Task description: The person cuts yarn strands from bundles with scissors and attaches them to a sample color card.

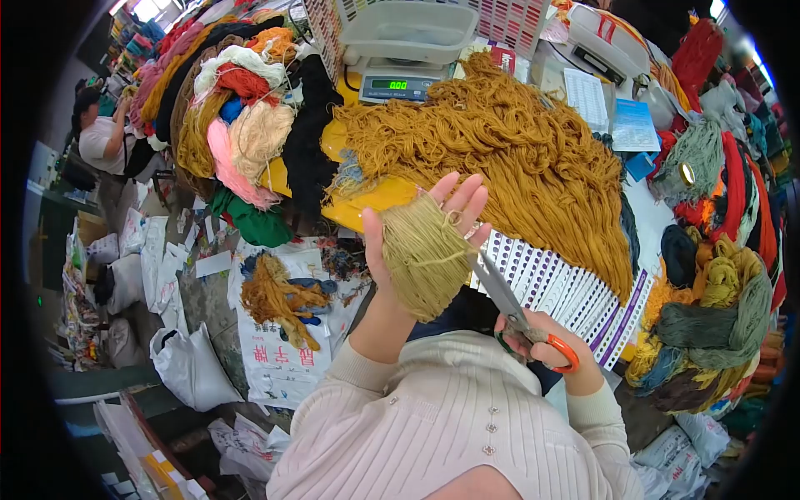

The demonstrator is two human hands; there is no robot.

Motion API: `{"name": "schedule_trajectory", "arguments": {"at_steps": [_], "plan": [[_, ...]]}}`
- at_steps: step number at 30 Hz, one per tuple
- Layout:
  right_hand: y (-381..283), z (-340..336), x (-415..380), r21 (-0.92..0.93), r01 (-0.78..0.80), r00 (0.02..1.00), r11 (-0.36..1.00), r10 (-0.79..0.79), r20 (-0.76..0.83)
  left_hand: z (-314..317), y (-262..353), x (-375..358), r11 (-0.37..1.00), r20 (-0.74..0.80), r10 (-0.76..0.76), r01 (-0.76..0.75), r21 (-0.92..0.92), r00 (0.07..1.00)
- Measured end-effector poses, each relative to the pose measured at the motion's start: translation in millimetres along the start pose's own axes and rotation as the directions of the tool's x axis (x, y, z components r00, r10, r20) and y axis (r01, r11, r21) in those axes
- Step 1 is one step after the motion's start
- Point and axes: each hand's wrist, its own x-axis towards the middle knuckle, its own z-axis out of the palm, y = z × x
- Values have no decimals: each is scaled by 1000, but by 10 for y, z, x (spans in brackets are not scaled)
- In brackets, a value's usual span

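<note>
A wound bundle of olive-khaki yarn covers the palm of my left hand, which holds it with the thumb upright and the fingers stretched past it. Whether the strands loop round the back of the hand is hidden. My right hand is closed round the orange handle of a pair of scissors. The blades point up and left, their tips at the right side of the bundle, where a strand lies across it. Just beyond both hands spreads a big heap of mustard-brown yarn.
Purple-and-white cards with rows of dots lie right of the scissors. A digital scale reading 0.00 carries a clear plastic tray. Coloured skeins pile up left, more skeins right. A person is at far left.
</note>
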Motion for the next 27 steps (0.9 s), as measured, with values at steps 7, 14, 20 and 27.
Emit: {"name": "schedule_trajectory", "arguments": {"at_steps": [7,14,20,27], "plan": [[131,22,-165,-336,184,981,924,-153,119,26,46,69,982,-4,69,-68,174,998],[-96,141,100,11,461,700,888,-356,-619,147,-77,135,662,204,-84,-98,743,975],[-44,-15,35,-100,105,988,989,-115,-105,257,69,97,985,41,76,-81,152,996],[58,23,115,-291,63,998,954,-64,7,175,99,44,991,-39,137,-137,2,990]]}}
